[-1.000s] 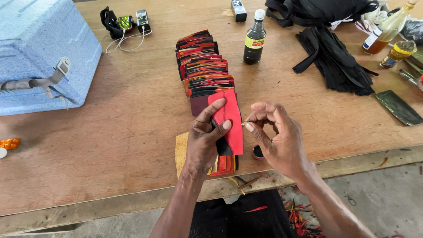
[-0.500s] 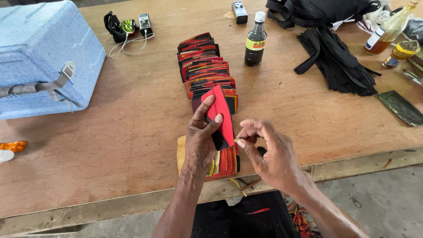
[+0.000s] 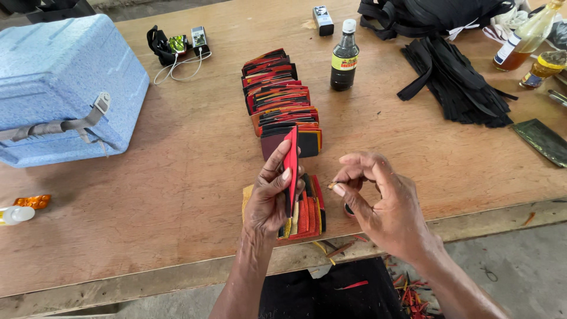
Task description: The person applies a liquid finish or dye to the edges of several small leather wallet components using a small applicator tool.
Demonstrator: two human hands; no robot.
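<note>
From my feed I see two bare forearms coming up from the bottom edge, with no sleeves, cuffs or gloves on them. The left hand (image 3: pixel 273 198) wears no ring, band or watch that I can make out, and the right hand (image 3: pixel 384 207) is just as plain. The fingernails look short and unpainted. At the lower edge between the arms sits a dark cloth, which I cannot tell is clothing.

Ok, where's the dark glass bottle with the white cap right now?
In the head view the dark bottle stands upright on the wooden table, far side, just right of the row of red and black pieces and left of the black straps.
</note>
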